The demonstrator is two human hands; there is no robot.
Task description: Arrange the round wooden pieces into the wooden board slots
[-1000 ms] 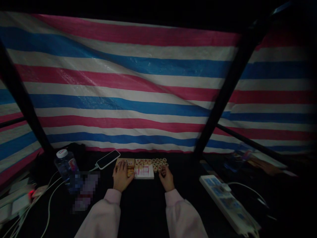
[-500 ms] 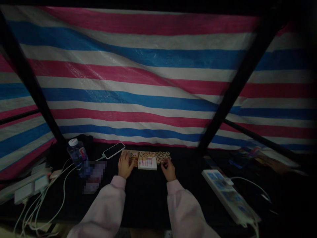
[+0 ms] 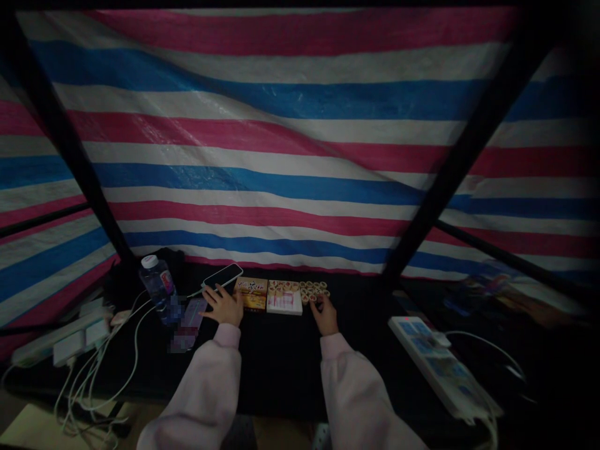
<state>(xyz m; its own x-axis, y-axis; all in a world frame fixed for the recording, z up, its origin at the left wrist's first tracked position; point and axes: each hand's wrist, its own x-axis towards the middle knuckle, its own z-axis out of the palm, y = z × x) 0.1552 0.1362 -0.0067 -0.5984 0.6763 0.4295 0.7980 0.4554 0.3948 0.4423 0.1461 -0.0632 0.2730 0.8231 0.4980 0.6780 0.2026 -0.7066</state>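
A brown box lid with printed characters [image 3: 255, 295] lies flat on the black table. My left hand [image 3: 225, 307] is at its left edge, fingers spread and holding nothing. Against the lid's right side sits a white box [image 3: 284, 304], with several round pieces along its back part and a pale sheet with pink print at the front. Several round wooden Chinese chess pieces [image 3: 315, 289] lie grouped to the right of that box. At the front of this group my right hand [image 3: 327, 317] has its thumb and fingers closed around one piece.
A phone [image 3: 223, 275] lies behind my left hand. Further left are a water bottle [image 3: 158, 284], a pixelated purple object [image 3: 187, 328], and a power strip with chargers [image 3: 60, 347] and tangled cables. Another power strip [image 3: 438, 362] is at right. Striped sheeting [image 3: 281, 144] hangs behind.
My left hand has moved left off the brown lid and its fingers have spread, uncovering the lid's print. My right hand stays at the pieces. The view has shifted slightly.
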